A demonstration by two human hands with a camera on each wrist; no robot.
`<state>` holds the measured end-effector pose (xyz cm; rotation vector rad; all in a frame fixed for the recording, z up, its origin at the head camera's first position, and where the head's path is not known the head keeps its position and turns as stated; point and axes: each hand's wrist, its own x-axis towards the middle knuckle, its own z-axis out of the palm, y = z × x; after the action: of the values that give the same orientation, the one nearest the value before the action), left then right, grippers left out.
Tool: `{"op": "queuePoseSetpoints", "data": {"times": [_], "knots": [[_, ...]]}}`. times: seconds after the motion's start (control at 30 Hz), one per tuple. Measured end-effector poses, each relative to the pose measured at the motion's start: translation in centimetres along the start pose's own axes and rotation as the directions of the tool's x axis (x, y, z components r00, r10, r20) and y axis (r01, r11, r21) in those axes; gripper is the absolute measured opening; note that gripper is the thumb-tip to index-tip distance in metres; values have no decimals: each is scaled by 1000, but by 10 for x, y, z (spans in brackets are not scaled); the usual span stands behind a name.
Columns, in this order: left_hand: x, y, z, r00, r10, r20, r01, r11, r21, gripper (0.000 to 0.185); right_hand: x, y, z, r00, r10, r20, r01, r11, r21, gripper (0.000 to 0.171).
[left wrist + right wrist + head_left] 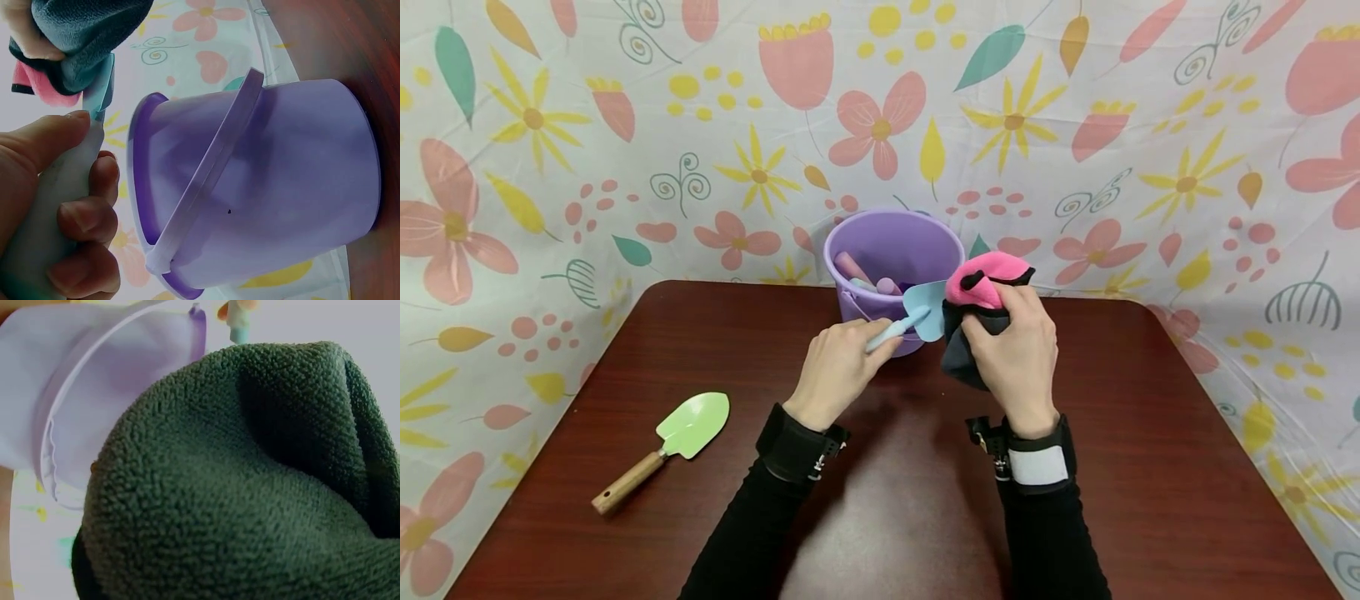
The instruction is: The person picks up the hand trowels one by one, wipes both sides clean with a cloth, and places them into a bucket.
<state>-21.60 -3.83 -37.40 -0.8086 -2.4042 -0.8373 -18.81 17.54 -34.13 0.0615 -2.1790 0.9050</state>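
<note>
In the head view, my left hand (837, 371) grips the handle of a light blue toy shovel (928, 310), its fingers curled round the handle in the left wrist view. The blade points right, toward a pink and dark grey cloth (967, 354). My right hand (1018, 358) pinches this bunched cloth, which overlaps the blade's right edge. Both hands are raised in front of a purple bucket (895, 229). The cloth's dark side (206, 475) fills most of the right wrist view and hides the fingers there.
Inside the bucket lie a few pink and purple handles (889, 287). A green trowel (695, 423) with a wooden handle rests on the dark wooden table (1150, 467) at the left. Behind the table hangs a flower-patterned cloth backdrop (880, 50).
</note>
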Motion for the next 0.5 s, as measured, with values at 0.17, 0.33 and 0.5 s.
{"op": "queuePoseSetpoints", "data": {"times": [0.17,0.33,0.5], "knots": [[0,1,2,1000,10,-24,-10,1000,17,10,-3,-6,6,999,-20,29,20,1000,1,27],[0,4,4,999,34,-35,-33,999,35,17,-5,-10,13,997,-50,56,50,999,7,28],[0,5,5,998,56,-21,-54,997,54,19,-9,-17,20,992,-82,101,80,997,19,30]]}}
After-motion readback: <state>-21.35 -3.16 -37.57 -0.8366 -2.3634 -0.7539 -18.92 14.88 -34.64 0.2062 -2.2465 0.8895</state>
